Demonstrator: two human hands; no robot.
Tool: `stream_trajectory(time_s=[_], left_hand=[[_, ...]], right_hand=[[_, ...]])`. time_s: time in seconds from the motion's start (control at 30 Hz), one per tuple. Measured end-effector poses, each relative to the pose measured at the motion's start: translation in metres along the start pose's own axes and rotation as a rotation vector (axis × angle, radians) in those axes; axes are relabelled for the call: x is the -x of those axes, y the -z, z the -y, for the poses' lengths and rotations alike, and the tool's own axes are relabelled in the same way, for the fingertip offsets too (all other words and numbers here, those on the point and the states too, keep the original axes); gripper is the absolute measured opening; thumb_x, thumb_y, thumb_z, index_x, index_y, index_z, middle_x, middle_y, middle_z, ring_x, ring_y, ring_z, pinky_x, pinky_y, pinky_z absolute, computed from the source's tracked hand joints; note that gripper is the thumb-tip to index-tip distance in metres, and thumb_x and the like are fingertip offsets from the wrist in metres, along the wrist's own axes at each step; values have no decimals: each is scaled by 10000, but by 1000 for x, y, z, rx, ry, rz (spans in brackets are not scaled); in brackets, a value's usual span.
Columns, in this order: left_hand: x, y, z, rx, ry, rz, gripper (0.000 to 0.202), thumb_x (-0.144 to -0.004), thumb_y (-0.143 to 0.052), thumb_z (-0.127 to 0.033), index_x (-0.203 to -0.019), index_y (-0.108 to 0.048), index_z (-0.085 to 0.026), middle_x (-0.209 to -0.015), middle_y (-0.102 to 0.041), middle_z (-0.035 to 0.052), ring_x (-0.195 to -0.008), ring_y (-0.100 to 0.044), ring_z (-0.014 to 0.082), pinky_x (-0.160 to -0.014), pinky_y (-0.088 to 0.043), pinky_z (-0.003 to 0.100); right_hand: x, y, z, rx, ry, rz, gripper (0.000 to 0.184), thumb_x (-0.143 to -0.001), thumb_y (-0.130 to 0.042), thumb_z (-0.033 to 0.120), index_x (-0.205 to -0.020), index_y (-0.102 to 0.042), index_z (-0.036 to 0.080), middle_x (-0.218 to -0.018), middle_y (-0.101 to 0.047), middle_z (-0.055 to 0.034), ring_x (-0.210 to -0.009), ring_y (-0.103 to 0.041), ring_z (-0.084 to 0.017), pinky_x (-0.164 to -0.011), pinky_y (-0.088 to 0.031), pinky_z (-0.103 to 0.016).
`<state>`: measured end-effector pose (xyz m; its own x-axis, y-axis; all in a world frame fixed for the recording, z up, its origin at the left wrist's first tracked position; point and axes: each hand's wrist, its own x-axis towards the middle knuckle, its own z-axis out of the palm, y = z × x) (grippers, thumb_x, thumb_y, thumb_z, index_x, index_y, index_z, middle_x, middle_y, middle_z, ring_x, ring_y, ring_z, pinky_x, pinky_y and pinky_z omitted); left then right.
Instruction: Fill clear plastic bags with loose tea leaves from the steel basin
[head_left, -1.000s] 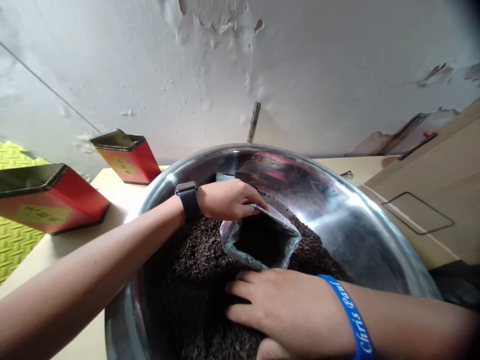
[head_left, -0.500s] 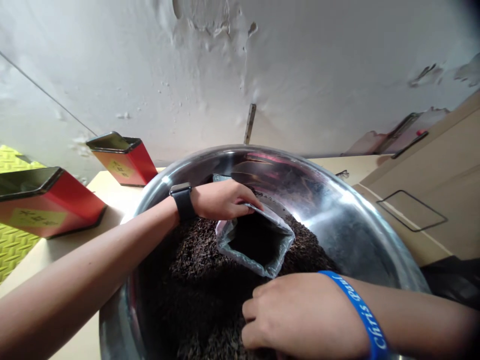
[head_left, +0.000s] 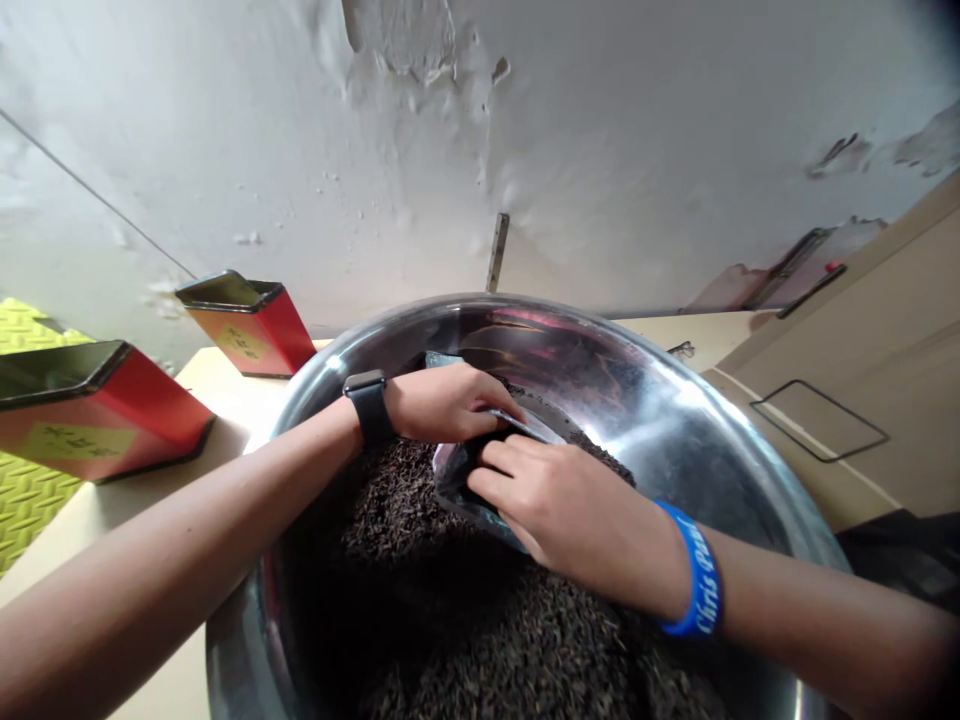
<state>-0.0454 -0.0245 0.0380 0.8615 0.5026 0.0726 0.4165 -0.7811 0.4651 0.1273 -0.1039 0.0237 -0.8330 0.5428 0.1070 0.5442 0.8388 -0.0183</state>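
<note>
A large steel basin (head_left: 720, 455) holds a heap of dark, dry tea leaves (head_left: 525, 650). Among the leaves stands a foil-lined bag (head_left: 484, 515), its mouth facing up. My left hand (head_left: 450, 398), with a black watch at the wrist, is closed on the bag's far rim, thumb and fingers pinching it. Over the mouth lies my right hand (head_left: 559, 495), wearing a blue wristband, its fingers curled down into the opening. Whatever those fingers hold is hidden behind the hand, which covers much of the bag's mouth.
Left of the basin, two open red tins (head_left: 259, 335) with yellow labels stand on a pale tabletop (head_left: 217, 385). A wooden box or cabinet (head_left: 847, 340) with a wire handle is at the right. Behind everything rises a peeling white wall (head_left: 637, 150).
My right hand has lifted from the tea leaves near the basin's front and moved up and forward to the bag's mouth. My left hand keeps its hold on the rim.
</note>
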Motion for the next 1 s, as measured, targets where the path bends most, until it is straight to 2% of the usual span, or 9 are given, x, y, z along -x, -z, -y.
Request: stream_trajectory(time_s=[0.1, 0.17, 0.33, 0.43, 0.6, 0.73, 0.83, 0.93, 1.0], left_hand=[[1, 0, -1, -4, -2, 12, 325, -835, -471, -130, -1121, -608, -199, -1064, -648, 35, -933, -589, 128, -821, -444, 243], [1, 0, -1, -11, -7, 21, 323, -835, -476, -134, -1122, -607, -201, -1064, -647, 35, -928, -589, 130, -810, -443, 241], [1, 0, 0, -6, -13, 8, 329, -841, -460, -120, -1125, -600, -208, -1057, -652, 27, -928, -588, 123, -808, -432, 231], [1, 0, 2, -8, -15, 12, 310, -852, -464, -147, -1123, -601, -211, -1051, -653, 25, -917, -588, 121, -794, -434, 227], [1, -1, 1, -24, -18, 25, 318, -843, -479, -148, -1128, -602, -215, -1071, -643, 32, -948, -580, 138, -822, -432, 248], [0, -2, 2, -6, -25, 18, 336, -841, -467, -124, -1140, -592, -215, -1076, -643, 28, -960, -580, 131, -842, -423, 246], [0, -1, 3, -6, -20, 16, 325, -846, -462, -133, -1129, -599, -213, -1057, -651, 26, -931, -588, 126, -822, -427, 239], [1, -2, 3, -21, -15, 13, 321, -839, -463, -133, -1114, -610, -211, -1055, -652, 26, -929, -587, 131, -811, -430, 237], [1, -3, 3, -29, -18, 15, 330, -825, -464, -116, -1104, -617, -205, -1066, -647, 29, -945, -582, 136, -816, -429, 237]], right_hand=[[4, -7, 7, -11, -31, 102, 130, -771, -459, 79, -817, -553, 156, -785, -581, -45, -696, -524, -158, -615, -382, -288], [5, -13, 5, -23, -60, 144, 155, -770, -446, 77, -839, -565, 149, -755, -588, -49, -665, -530, -156, -589, -361, -284], [-1, -20, -6, 54, -190, 90, 294, -813, -350, 46, -1011, -557, 112, -875, -615, -113, -728, -562, -177, -602, -336, -299], [-2, -17, -3, 1, -166, 100, 234, -785, -398, 73, -921, -576, 144, -831, -626, -83, -695, -565, -170, -571, -310, -293], [-3, -22, 0, -69, -173, 224, 212, -736, -441, 71, -860, -597, 144, -739, -641, -68, -604, -565, -149, -515, -267, -282], [-5, -24, -6, 29, -198, 135, 267, -775, -393, 55, -950, -589, 102, -808, -649, -109, -665, -583, -173, -533, -278, -293], [-4, -22, -5, 69, -218, 96, 279, -782, -373, 63, -952, -586, 122, -792, -649, -102, -639, -581, -178, -524, -268, -298], [-3, -22, 1, -4, -211, 198, 215, -743, -420, 82, -836, -605, 143, -732, -651, -85, -592, -578, -166, -507, -257, -291], [-3, -25, 4, -36, -199, 253, 215, -725, -435, 73, -834, -610, 131, -726, -652, -90, -597, -582, -165, -508, -267, -289]])
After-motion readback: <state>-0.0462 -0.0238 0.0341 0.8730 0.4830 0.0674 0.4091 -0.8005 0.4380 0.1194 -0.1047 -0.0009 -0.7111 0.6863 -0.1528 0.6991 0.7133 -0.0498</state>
